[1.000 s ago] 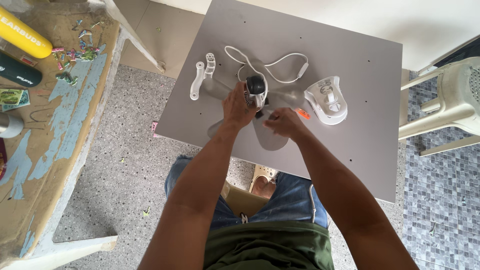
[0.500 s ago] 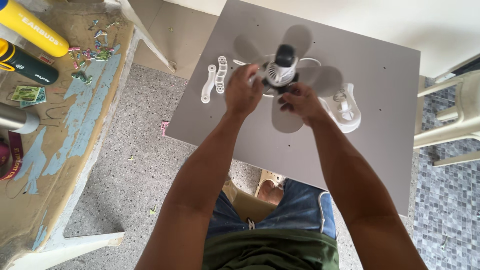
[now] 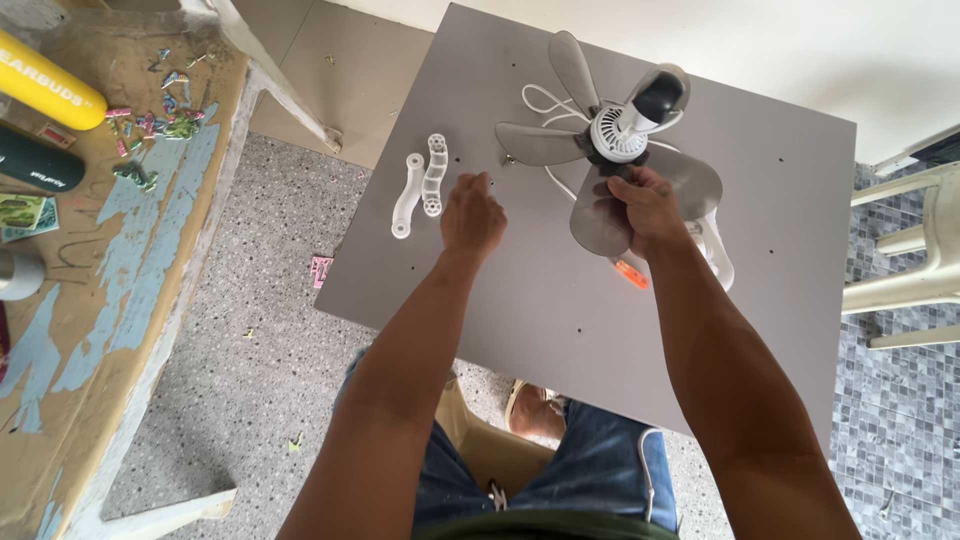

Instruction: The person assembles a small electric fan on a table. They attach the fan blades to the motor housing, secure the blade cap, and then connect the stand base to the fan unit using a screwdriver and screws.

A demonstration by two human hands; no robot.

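The right hand (image 3: 648, 205) was closed around the small fan (image 3: 615, 150), gripping it just below the white hub and holding it up over the far half of the grey tabletop (image 3: 520, 290). The fan's translucent grey blades spread out around the hub, and a dark rounded motor housing (image 3: 660, 95) stuck out above it. A white cord (image 3: 540, 100) trailed from the fan and lay looped on the tabletop near the far edge.

The left hand (image 3: 473, 212) was curled loosely with its fingertips pinched together near the middle of the tabletop; whether anything small sat between them I could not tell. Just to its left lay two white plastic bracket pieces (image 3: 420, 180), side by side and touching, toward the left edge.

Under the right wrist a small orange object (image 3: 631, 273) lay on the tabletop, beside a white plastic part (image 3: 718, 255) mostly hidden by the arm.

Off to the left stood a worn wooden bench (image 3: 110, 280) with blue paint patches, carrying a yellow cylinder (image 3: 45, 80), a dark green cylinder (image 3: 35, 165) and some colourful scraps (image 3: 150, 125). A white plastic chair (image 3: 915, 260) stood at the right.
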